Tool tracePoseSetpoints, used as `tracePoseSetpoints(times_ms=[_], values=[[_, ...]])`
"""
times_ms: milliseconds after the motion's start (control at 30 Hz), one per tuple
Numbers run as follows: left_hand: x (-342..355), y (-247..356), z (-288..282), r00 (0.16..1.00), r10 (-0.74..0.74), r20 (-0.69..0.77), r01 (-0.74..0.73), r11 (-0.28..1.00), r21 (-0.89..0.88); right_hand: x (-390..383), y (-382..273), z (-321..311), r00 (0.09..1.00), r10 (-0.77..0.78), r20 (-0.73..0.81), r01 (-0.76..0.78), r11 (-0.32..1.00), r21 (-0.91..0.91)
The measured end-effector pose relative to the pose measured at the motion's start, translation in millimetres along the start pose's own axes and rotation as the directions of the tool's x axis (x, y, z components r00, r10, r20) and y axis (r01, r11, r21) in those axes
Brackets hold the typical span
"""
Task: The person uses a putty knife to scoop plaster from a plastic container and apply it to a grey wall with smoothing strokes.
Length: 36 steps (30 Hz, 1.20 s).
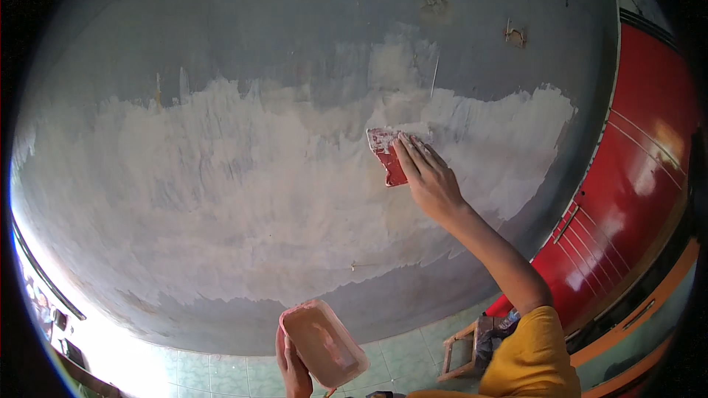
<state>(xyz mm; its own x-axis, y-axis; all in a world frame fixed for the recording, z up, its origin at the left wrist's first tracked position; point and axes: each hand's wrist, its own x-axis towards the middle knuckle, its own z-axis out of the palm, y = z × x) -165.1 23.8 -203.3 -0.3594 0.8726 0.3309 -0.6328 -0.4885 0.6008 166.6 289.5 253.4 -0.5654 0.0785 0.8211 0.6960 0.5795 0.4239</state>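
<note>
My right hand (435, 186) presses a red putty spreader (394, 169) against the wall, fingers laid over it and thumb side hidden. White putty is smeared along the spreader's upper edge. Under it, a broad band of pale filler (243, 177) covers the middle of the grey wall (295, 22), with ragged upper and lower edges. Low in front of me, my left hand (293, 368) grips a rectangular plastic tub (354, 350) by its left side. Pinkish-white residue coats the inside of the tub, which is tilted toward me.
A shiny red panel (645, 103) with pale lines stands along the right side. Below my right arm is a small wooden stool (450, 357) with dark items on it. Pale green tiles (228, 372) form the floor, and strong light glares at lower left.
</note>
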Motion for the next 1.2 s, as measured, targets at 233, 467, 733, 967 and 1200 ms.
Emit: tracePoseSetpoints(times_ms=[233, 467, 733, 967, 1200], values=[[10, 45, 251, 0.947, -0.124, -0.296, 0.22, 0.923, 0.317, 108, 78, -76, 0.991, 0.118, -0.069, -0.116, 0.993, 0.034], [-19, 26, 278, 0.917, -0.083, -0.39, 0.204, 0.939, 0.279, -8, 4, -3, 0.985, -0.161, 0.057, 0.168, 0.976, -0.136], [-39, 14, 299, 0.894, -0.033, -0.448, 0.193, 0.928, 0.318, 82, 79, -67, 0.999, 0.03, 0.023, -0.03, 0.999, -0.011], [-55, 6, 312, 0.888, 0.038, -0.458, 0.13, 0.935, 0.33, -36, 10, -5, 0.971, -0.23, 0.071, 0.237, 0.965, -0.113], [-62, -5, 324, 0.877, -0.003, -0.481, 0.181, 0.928, 0.325, 62, 134, -75, 0.993, 0.0, -0.119, -0.007, 0.998, -0.063]])
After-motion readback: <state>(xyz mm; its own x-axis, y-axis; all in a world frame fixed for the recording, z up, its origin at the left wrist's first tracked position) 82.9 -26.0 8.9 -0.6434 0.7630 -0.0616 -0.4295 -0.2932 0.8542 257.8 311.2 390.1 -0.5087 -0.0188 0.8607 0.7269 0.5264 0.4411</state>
